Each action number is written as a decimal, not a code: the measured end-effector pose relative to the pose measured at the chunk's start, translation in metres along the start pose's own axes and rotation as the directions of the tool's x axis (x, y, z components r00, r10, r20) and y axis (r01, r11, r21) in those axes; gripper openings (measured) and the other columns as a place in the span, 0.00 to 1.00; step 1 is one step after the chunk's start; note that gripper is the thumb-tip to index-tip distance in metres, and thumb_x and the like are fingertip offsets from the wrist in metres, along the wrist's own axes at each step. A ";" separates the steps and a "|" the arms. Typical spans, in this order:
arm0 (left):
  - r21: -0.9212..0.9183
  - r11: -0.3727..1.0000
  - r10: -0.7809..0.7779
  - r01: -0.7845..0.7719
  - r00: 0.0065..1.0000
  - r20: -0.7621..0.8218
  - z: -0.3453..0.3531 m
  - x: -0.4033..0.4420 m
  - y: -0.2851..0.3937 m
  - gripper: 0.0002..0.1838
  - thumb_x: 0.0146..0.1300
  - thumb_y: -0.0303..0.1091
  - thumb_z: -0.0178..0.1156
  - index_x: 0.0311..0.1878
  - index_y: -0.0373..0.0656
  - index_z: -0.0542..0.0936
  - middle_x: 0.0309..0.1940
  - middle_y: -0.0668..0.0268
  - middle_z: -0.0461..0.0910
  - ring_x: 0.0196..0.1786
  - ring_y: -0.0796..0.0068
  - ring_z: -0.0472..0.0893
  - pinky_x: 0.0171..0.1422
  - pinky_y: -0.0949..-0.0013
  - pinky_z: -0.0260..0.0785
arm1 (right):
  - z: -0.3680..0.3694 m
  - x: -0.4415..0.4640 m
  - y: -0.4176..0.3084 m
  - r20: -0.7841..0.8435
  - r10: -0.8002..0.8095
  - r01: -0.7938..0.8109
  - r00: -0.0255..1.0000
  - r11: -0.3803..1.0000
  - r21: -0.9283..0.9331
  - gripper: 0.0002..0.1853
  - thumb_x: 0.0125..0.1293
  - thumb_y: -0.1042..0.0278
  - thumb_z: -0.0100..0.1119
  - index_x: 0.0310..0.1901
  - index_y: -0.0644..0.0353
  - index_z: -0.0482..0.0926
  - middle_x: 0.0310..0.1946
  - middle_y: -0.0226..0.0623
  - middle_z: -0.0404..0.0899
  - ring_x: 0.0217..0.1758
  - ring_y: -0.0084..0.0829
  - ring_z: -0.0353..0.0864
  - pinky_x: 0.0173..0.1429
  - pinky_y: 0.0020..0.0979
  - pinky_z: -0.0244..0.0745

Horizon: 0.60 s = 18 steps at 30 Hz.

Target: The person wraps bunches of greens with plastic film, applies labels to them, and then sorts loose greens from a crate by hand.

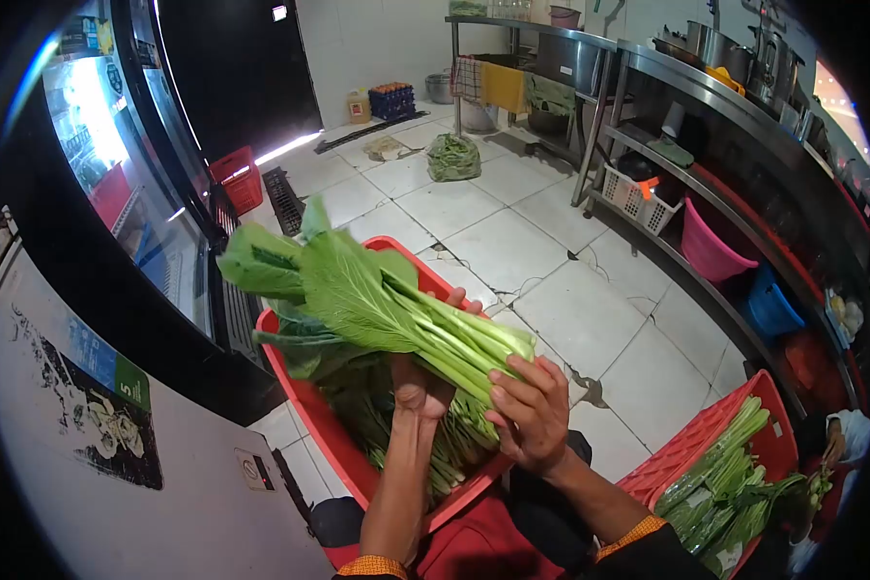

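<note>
A bunch of leafy greens [358, 290], with broad leaves and long pale stems, lies slantwise across both my hands above a red crate [304, 387]. My left hand [423, 387] supports it from below, its fingertips showing past the far side of the stems. At the cut stem ends, my right hand [534, 411] has its fingers closed around the near side. Beneath the bunch, more greens with thin stems [445, 466] fill the crate; the held leaves hide part of them.
Right of me, a second red crate [691, 440] holds bagged greens [720, 498]. Another person's light sleeve [851, 433] shows at the far right. A fridge [126, 184] and white cabinet [203, 483] stand left. A steel shelf [638, 145] runs along the right; a bag of greens [453, 158] sits on the floor.
</note>
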<state>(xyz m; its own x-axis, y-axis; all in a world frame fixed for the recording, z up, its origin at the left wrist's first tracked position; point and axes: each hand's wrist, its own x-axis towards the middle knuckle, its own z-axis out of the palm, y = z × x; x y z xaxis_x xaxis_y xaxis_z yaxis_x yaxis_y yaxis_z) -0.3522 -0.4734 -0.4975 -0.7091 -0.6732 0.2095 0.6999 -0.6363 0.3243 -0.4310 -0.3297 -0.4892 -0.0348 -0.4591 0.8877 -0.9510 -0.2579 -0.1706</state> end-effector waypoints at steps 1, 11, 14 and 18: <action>0.002 1.000 -0.002 0.002 1.000 0.006 -0.006 -0.001 -0.001 0.45 0.55 0.57 0.65 0.70 0.45 0.59 0.68 0.56 0.62 0.70 0.53 0.63 0.75 0.48 0.53 | -0.001 0.003 -0.001 -0.005 -0.002 0.002 1.000 1.000 -0.004 0.16 0.59 0.63 0.65 0.48 0.56 0.76 0.49 0.34 0.80 0.56 0.39 0.76 0.62 0.46 0.63; -0.133 0.991 -0.008 0.026 0.991 0.137 -0.019 -0.011 0.003 0.35 0.62 0.44 0.59 0.68 0.40 0.60 0.62 0.55 0.69 0.67 0.51 0.67 0.72 0.49 0.58 | 0.019 -0.001 0.002 -0.628 0.118 0.008 0.770 0.981 0.194 0.43 0.63 0.24 0.32 0.56 0.60 0.73 0.59 0.55 0.67 0.61 0.48 0.68 0.62 0.48 0.60; 0.007 1.000 0.003 -0.004 0.989 0.149 -0.001 -0.012 0.002 0.40 0.60 0.46 0.60 0.70 0.38 0.56 0.61 0.54 0.69 0.65 0.52 0.69 0.70 0.50 0.61 | 0.032 0.012 0.004 -0.130 0.300 -0.204 0.945 0.852 0.482 0.44 0.66 0.27 0.30 0.59 0.66 0.69 0.60 0.58 0.65 0.64 0.52 0.65 0.67 0.49 0.57; 0.108 0.994 -0.019 0.008 0.995 0.099 -0.005 -0.009 0.030 0.39 0.60 0.44 0.61 0.69 0.40 0.57 0.59 0.54 0.71 0.63 0.53 0.71 0.67 0.49 0.66 | 0.002 0.019 -0.009 -0.287 0.287 -0.134 0.914 0.881 0.454 0.41 0.64 0.29 0.41 0.59 0.64 0.71 0.61 0.57 0.65 0.65 0.52 0.65 0.66 0.52 0.57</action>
<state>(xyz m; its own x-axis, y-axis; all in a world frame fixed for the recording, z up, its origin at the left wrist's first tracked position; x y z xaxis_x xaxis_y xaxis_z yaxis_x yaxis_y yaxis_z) -0.3248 -0.4881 -0.4940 -0.7273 -0.6203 0.2937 0.6808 -0.5976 0.4235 -0.4223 -0.3376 -0.4713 -0.3926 -0.2495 0.8852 -0.6938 -0.5515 -0.4632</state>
